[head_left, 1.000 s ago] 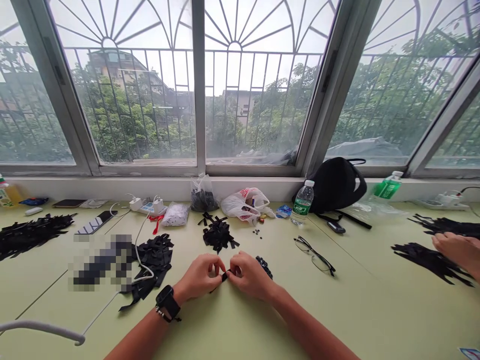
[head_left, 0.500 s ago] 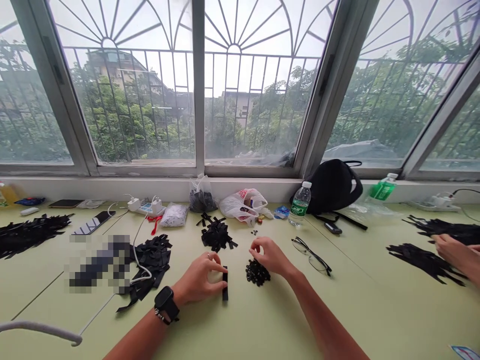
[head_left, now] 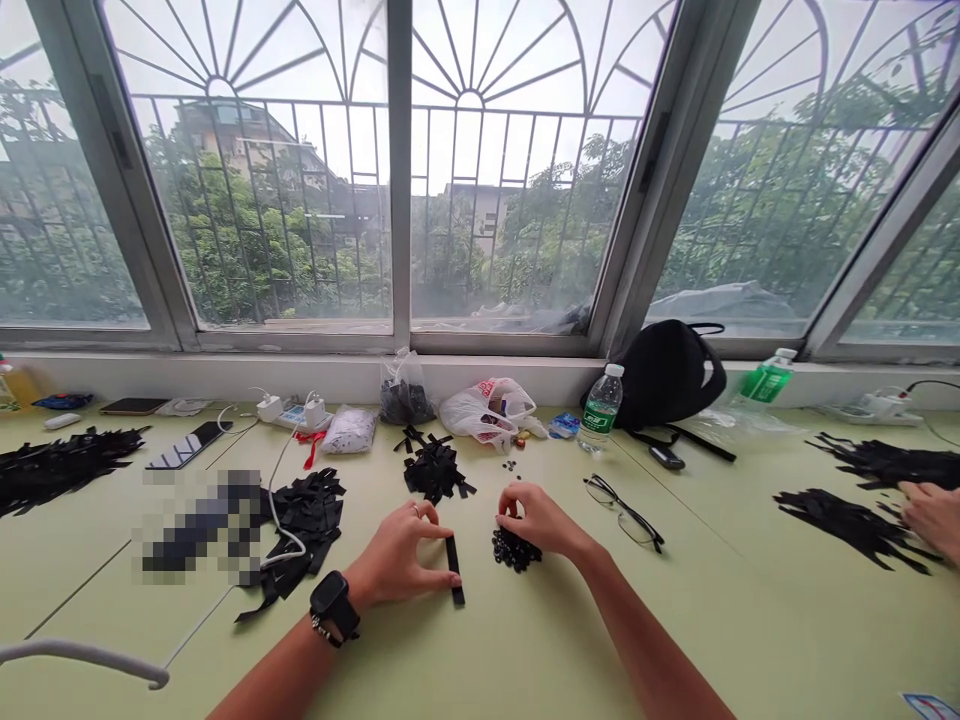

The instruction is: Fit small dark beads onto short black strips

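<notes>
In the head view, you are working with both bare hands at a pale green table (head_left: 720,640). Your left hand (head_left: 397,555), with a black wristwatch (head_left: 331,605) on its wrist, is curving over the tabletop, its thumb and fingers drawn toward each other. Its fingertips (head_left: 433,514) are reaching the side of a narrow black strip (head_left: 454,570), but you cannot tell whether they are pinching it. The strip is lying flat between your hands, just beside the left one and pointing toward the window.

Your right hand (head_left: 544,522) is bunching its fingers together on a small heap of black parts (head_left: 514,550). You cannot tell whether they are gripping a piece; the parts are too small to identify.

Beyond your hands, a pile of black strips (head_left: 433,470) is lying on the table, and another pile of black strips (head_left: 304,515) is lying to your left. Eyeglasses (head_left: 624,512) are resting to your right. At the far right, a co-worker's hand (head_left: 934,518) is resting beside a spread of black strips (head_left: 851,528).
</notes>
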Motion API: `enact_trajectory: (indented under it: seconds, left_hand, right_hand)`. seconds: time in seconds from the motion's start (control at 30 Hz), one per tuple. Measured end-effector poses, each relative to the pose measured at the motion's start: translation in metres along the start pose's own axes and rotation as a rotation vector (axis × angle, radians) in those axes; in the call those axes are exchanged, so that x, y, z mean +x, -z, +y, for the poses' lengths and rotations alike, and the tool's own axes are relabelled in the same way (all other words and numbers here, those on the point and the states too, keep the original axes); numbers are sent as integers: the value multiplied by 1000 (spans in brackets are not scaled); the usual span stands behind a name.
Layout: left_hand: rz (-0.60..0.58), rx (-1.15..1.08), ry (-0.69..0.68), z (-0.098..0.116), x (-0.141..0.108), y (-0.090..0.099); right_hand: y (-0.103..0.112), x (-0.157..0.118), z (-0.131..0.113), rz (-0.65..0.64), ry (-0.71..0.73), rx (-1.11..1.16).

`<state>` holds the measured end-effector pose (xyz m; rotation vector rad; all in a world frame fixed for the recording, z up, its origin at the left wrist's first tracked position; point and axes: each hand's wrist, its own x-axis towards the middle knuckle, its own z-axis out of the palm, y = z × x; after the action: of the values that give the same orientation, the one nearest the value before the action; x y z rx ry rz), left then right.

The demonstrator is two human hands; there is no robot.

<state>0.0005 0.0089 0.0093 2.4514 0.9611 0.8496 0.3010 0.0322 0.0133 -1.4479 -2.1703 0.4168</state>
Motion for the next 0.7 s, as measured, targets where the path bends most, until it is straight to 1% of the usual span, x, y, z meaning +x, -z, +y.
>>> enact_trajectory:
  seconds: [0.23,0.47,0.7]
  left_hand:
    - [-31,27,4,2,0,2]
    - [-64,47,13,3,0,3]
    - [-59,52,14,1,-1,1]
  right_hand:
    - [-5,-2,0,-21,-12,-4]
    - [1,-3,4,-82,-33,24]
    - [-3,-2,6,-88,-70,54]
